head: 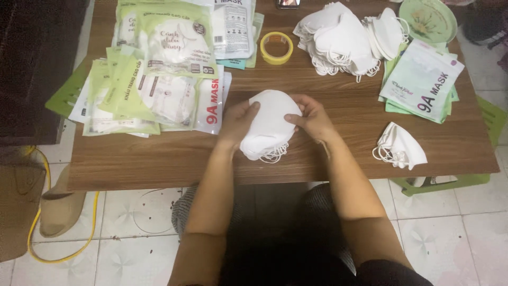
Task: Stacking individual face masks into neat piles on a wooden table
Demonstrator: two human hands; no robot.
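Hands meet at the table's near middle: the left hand (pixel 237 123) and right hand (pixel 312 119) clamp a stack of white masks (pixel 269 126) from both sides, thumbs on top, squaring its edges. At three o'clock lies a small mask bundle (pixel 400 146). Filled green packets (pixel 153 79) sit at ten o'clock, loose masks (pixel 338 39) at one, a tape roll (pixel 277 47) at twelve on the wooden table (pixel 159 159).

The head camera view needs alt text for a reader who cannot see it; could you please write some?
Both hands, left hand and right hand, hold a small stack of white face masks over a wooden table. Packaged masks lie left, a loose mask pile and tape roll behind.
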